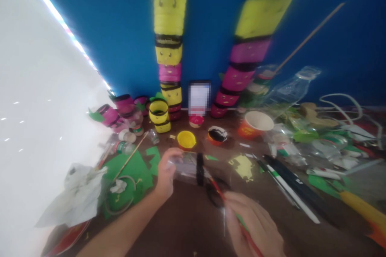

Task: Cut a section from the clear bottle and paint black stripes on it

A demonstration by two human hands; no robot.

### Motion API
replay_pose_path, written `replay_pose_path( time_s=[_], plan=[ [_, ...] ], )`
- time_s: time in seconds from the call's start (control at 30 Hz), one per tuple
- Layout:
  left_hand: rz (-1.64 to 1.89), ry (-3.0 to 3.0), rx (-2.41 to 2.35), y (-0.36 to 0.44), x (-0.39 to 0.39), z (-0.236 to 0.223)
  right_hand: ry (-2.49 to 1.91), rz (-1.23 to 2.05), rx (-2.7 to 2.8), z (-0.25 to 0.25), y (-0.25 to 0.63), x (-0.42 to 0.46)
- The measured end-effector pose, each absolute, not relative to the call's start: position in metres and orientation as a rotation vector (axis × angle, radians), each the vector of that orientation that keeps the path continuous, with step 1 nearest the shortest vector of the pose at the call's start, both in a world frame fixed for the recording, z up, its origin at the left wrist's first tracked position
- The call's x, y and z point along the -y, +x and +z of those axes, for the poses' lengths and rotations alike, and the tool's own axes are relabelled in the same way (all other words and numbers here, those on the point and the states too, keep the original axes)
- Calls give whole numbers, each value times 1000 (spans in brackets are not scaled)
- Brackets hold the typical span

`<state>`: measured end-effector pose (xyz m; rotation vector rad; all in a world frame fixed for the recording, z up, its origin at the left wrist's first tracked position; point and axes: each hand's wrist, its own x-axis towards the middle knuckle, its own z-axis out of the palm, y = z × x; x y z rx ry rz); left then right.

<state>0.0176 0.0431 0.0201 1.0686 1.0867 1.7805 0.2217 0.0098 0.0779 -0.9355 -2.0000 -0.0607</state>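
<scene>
My left hand [165, 172] is wrapped round the end of a clear plastic bottle piece [193, 168] that lies sideways over the brown table [187, 221]. A black painted band [200, 168] runs round the bottle. My right hand [253, 225] is closed on a thin red-handled paintbrush [221, 198], whose tip reaches the bottle next to the black band. A small cup of black paint [217, 134] and a yellow paint cup [186, 139] stand just beyond the bottle.
Tall stacks of yellow and pink painted bottle rings [169, 48] lean on the blue wall. An orange paper cup [256, 124], empty clear bottles [286, 90], green paper scraps [132, 168], crumpled tissue [81, 192], pens [289, 186] and paint tubes lie around.
</scene>
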Motion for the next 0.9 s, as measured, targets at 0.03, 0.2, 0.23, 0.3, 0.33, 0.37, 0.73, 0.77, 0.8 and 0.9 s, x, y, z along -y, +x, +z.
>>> replay_pose_path(
  time_s=[0.03,0.2,0.23,0.3,0.33,0.37,0.73,0.77,0.8,0.9],
  plan=[
    [1783,1068,-1090,18,-43,20,-921,-64,1997,77,221,-10],
    [1777,1080,-1090,17,-43,19,-910,-39,2017,75,220,-11],
    [1776,1080,-1094,17,-43,19,-913,-48,2012,75,220,-11],
    [1780,1074,-1106,18,-43,19,-886,-64,1995,75,219,-12],
    [1783,1071,-1110,18,-43,20,-872,-62,1992,76,219,-12],
    [1783,1071,-1113,18,-43,20,-864,-56,1992,76,218,-12],
    [1807,1044,-1065,18,-44,21,-950,-40,1989,79,218,-6],
    [1808,1042,-1066,18,-44,21,-956,-43,1986,78,218,-6],
    [1812,1035,-1069,18,-44,21,-963,-47,1986,77,219,-6],
    [1818,1007,-1089,18,-44,21,-969,-25,1985,71,224,-4]
  ],
)
